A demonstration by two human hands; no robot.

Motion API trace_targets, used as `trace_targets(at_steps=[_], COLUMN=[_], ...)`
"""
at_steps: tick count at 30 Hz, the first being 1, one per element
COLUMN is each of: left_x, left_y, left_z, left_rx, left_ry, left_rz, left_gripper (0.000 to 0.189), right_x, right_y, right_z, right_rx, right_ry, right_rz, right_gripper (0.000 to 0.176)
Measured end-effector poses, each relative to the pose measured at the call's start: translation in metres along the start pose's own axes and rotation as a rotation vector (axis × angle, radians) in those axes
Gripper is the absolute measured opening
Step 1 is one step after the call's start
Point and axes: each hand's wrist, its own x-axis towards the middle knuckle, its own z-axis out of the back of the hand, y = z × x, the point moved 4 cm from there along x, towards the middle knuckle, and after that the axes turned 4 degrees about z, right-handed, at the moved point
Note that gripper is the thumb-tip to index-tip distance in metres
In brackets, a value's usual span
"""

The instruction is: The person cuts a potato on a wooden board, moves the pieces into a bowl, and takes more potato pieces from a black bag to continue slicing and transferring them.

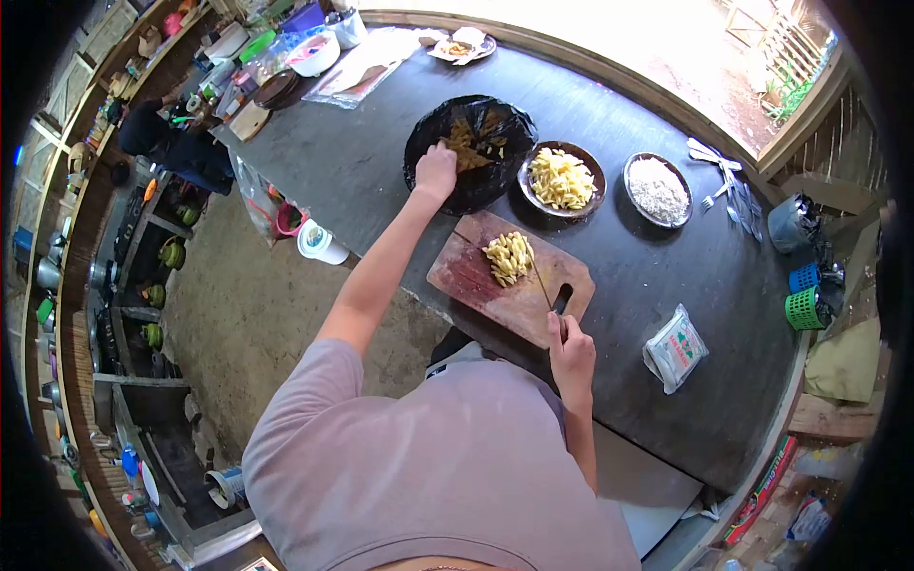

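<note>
On the one dark counter (362, 181) sit one black bag (509, 119) of scraps, one cutting board (466, 276) bearing one heap of yellow pieces (509, 257), two bowls (600, 190) (687, 195) and one white packet (674, 348). The left hand (436, 171) rests curled at the bag's rim, its grip unclear. The right hand (569, 347) clasps one knife (560, 300) over the board's edge.

Left hand (436, 171): at the black bag (514, 128), fingers hidden
Right hand (569, 347): gripping knife (560, 301)
Board (466, 278): yellow strips (509, 257) piled mid-board
Behind: strip dish (599, 187), grain dish (630, 181)
</note>
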Motion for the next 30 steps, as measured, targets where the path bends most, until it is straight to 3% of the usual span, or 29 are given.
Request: trace_targets(at_steps=[12,20,21,25,27,30], left_x=[-0.007,-0.006,-0.006,-0.005,-0.003,0.004], left_y=[0.006,0.019,0.018,0.022,0.034,0.053], left_z=[0.016,0.024,0.023,0.026,0.023,0.008], left_rx=[-0.178,-0.336,-0.328,-0.294,-0.444,-0.605], left_ry=[-0.030,-0.032,-0.084,-0.147,-0.227,-0.133], left_rz=[0.071,0.082,0.123,0.125,0.159,0.203], left_gripper=[0.017,0.036,0.021,0.021,0.022,0.024], right_x=[-0.004,-0.008,-0.008,-0.005,-0.006,-0.008], right_y=[-0.006,-0.012,-0.013,-0.011,-0.011,-0.012], right_z=[0.004,0.001,0.000,0.002,0.003,0.001], right_rx=[0.030,0.019,0.010,0.045,0.036,0.041], right_ry=[-0.006,-0.002,-0.005,-0.009,-0.002,-0.011], right_rz=[-0.017,-0.008,-0.006,-0.007,-0.007,0.001], right_gripper=[0.053,0.054,0.054,0.054,0.054,0.054])
